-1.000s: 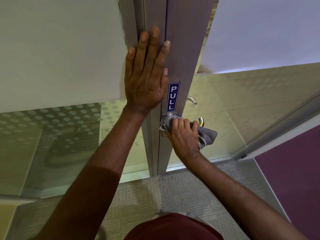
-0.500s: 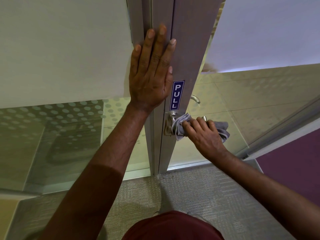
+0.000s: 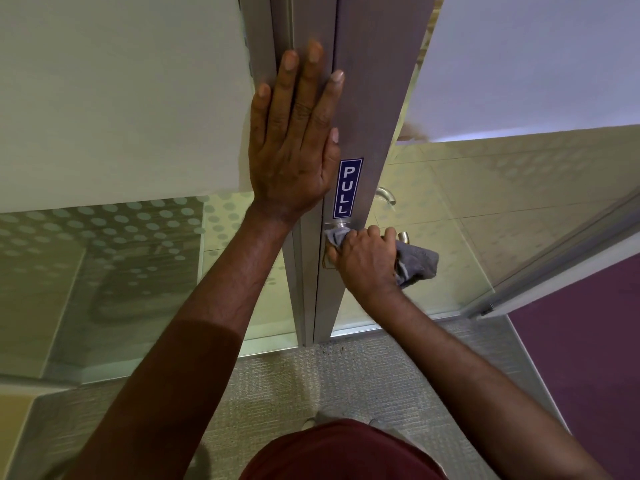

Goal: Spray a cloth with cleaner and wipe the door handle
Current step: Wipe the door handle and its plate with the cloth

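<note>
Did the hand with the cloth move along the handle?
Yes. The right hand with the cloth slid back toward the door, nearer the PULL sign, after being farther out along the handle.

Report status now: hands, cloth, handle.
Left hand flat on door. Right hand holds cloth around handle. Nothing blocking.

Two hands: left hand (image 3: 294, 140), right hand (image 3: 367, 261). One cloth (image 3: 417, 263), grey. Two door handles: one lever (image 3: 403, 236) under the cloth, one lever (image 3: 387, 194) on the door's far side. One "PULL" sticker (image 3: 348, 188). One door (image 3: 370, 98), with glass panels either side.
</note>
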{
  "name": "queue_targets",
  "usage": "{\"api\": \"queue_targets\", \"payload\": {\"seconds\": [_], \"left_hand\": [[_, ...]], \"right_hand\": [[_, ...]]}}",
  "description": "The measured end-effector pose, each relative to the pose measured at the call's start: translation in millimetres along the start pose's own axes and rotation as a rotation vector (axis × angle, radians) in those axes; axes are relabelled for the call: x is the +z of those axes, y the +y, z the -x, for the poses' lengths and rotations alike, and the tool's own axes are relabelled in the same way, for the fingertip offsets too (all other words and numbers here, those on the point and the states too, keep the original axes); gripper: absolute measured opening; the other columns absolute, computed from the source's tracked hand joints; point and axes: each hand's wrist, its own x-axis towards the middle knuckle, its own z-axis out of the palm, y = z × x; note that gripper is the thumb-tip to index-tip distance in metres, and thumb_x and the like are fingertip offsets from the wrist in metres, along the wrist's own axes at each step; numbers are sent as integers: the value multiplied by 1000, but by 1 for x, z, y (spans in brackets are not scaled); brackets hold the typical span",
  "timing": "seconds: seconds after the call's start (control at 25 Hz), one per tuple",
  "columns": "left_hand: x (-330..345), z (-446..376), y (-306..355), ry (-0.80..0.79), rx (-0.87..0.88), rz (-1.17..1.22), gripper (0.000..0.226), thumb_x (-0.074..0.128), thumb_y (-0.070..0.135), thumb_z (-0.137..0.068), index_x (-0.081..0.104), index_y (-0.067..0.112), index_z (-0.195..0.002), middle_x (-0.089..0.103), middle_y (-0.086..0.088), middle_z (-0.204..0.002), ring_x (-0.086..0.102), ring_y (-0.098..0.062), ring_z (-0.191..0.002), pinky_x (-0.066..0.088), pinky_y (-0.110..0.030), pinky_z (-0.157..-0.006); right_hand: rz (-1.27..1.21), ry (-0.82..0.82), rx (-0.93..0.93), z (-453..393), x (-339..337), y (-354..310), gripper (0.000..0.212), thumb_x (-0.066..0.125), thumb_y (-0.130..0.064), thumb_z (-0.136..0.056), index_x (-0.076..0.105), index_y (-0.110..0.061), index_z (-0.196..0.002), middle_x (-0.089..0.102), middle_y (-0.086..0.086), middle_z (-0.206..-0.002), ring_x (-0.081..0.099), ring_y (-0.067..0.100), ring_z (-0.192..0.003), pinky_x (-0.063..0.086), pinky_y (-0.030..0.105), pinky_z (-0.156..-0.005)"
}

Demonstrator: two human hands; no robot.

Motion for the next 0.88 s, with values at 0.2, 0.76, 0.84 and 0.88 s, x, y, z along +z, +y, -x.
{"api": "queue_targets", "payload": {"seconds": [0.2, 0.76, 0.84, 0.88], "left_hand": [[0, -1, -1, 7, 5, -2, 53, 53, 23, -105, 46, 12, -157, 48, -21, -158, 32, -38, -151, 2, -39, -134], [-4, -2, 1, -15, 6, -26, 52, 55, 22, -104, 49, 10, -154, 53, -24, -156, 34, -38, -150, 1, -38, -134], [-4, -2, 0, -13, 3, -16, 52, 56, 21, -103, 50, 10, -154, 54, -24, -156, 34, -38, -150, 1, -37, -133], [-4, -2, 1, -12, 3, -25, 52, 55, 22, -103, 50, 10, -154, 54, -24, -156, 34, -38, -150, 1, -37, -133]], "right_hand": [[-51, 140, -71, 6, 17, 14, 52, 44, -65, -100, 66, -17, -97, 68, 5, -88, 58, 25, -85, 40, 45, -84], [104, 347, -527, -3, 63, 162, 65, 77, -10, -83, 52, -17, -142, 51, 12, -148, 48, 38, -126, 38, 50, -92], [78, 295, -478, -1, 64, 155, 72, 83, -14, -78, 52, -18, -142, 50, 11, -148, 47, 38, -127, 37, 50, -92], [70, 272, -450, 3, 65, 149, 76, 85, -16, -74, 51, -17, -142, 50, 11, -149, 46, 38, -128, 36, 50, -92]]}}
